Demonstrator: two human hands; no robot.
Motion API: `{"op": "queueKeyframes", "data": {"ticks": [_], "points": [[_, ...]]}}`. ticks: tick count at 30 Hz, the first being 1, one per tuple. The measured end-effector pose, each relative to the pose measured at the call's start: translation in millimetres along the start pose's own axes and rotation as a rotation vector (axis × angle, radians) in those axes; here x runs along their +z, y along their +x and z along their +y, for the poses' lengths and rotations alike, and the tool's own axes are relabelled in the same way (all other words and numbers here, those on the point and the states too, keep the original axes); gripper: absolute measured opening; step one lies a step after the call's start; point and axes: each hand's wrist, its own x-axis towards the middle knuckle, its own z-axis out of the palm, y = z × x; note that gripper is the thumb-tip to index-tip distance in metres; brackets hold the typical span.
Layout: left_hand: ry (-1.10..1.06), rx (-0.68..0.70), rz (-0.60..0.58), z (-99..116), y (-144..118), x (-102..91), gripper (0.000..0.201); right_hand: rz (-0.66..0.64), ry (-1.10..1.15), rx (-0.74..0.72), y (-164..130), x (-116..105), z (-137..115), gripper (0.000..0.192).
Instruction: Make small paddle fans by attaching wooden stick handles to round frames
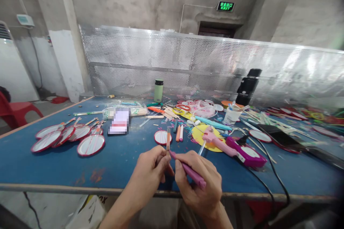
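Note:
Near the table's front edge, my left hand is closed, its fingertips pinching a small flat stick that stands upright and has an orange band. My right hand is closed around a purple marker, whose tip meets the lower part of the stick by my left fingertips. Just behind the stick lies a round white disc with a red rim. Beside it are an orange marker and a pink-and-white marker. My left fingers hide the stick's lower end.
Several red-rimmed discs on sticks lie at the left, near a phone. A pink glue gun rests on a yellow disc at the right, its purple box trailing black cables. Behind are loose sticks, a cup and a green bottle.

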Motion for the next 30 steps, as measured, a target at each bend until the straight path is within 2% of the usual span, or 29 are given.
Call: {"op": "queueKeyframes", "data": {"ticks": [6, 11, 16, 22, 30], "points": [[-0.002, 0.008, 0.002, -0.5, 0.0, 0.3, 0.036, -0.011, -0.007, 0.002, -0.3, -0.3, -0.9, 0.015], [0.019, -0.002, 0.004, -0.3, 0.7, -0.2, 0.036, 0.042, -0.002, -0.008, -1.2, 0.2, -1.0, 0.017], [0.008, 0.009, 0.006, 1.9, 0.1, -0.2, 0.036, -0.004, 0.013, -0.002, 0.1, 0.2, -0.4, 0.015], [0.0, -0.009, 0.002, 0.1, 1.0, -0.2, 0.036, 0.029, 0.018, -0.001, -0.8, -0.1, -1.4, 0.017], [-0.013, -0.001, 0.001, -1.1, 0.7, 0.4, 0.035, -0.017, 0.043, -0.014, -1.9, 0.8, 1.2, 0.016]]}}
